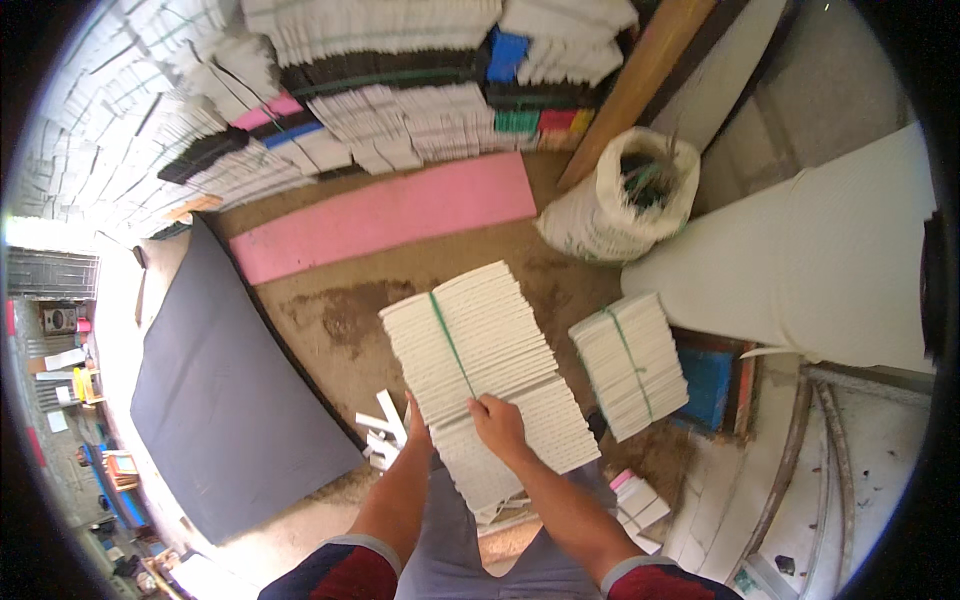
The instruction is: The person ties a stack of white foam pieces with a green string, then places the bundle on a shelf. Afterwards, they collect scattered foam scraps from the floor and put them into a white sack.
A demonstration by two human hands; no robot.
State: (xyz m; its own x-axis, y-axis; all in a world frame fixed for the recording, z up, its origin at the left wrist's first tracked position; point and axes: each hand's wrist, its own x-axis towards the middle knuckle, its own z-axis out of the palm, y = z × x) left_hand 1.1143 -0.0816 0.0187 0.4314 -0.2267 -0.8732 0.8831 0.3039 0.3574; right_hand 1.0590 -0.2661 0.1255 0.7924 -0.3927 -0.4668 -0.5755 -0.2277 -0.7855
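In front of me is a large bundle of white foam-like sheets (490,320), tilted, with its ridged edges facing up. A green strap (446,332) runs across its far part. My right hand (497,424) is closed on the near end of this strap, on top of the bundle. Along the bundle's left side, my left hand (418,432) grips the edge, its fingers partly hidden. A smaller bundle of white sheets (630,365), tied with green strap, stands just to the right. White offcut strips (384,428) lie by my left hand.
A pink sheet (390,215) lies on the floor beyond, and a dark grey sheet (240,390) is at the left. Stacked white sheets (400,125) line the back. A white sack (600,205) of green scraps and a big white roll (800,260) stand at the right.
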